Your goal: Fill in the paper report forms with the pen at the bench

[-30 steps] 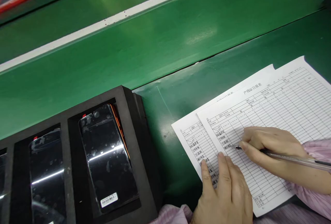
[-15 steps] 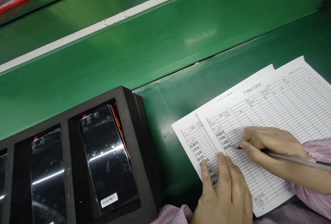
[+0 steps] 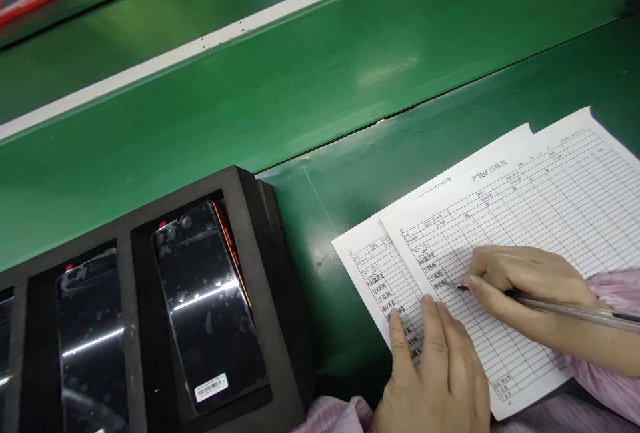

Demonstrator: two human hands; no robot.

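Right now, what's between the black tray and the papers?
Green tabletop and, at the picture's bottom, a pink sleeve, seen in the head view.

Upper sheet [image 3: 530, 219]: white, grid-ruled form, handwritten entries at left, lying aslant on the worktop [image 3: 310, 219]. Lower sheet [image 3: 373, 273]: similar form, largely covered, left strip exposed. Pen [image 3: 575, 309]: slim, inclined, tip beside the upper sheet's entries.

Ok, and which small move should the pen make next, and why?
Probably one short stroke on the front sheet: the right-hand grip holds the pen, its tip just right of the lowest visible handwritten entry, while the back sheet shows entries farther down its column.
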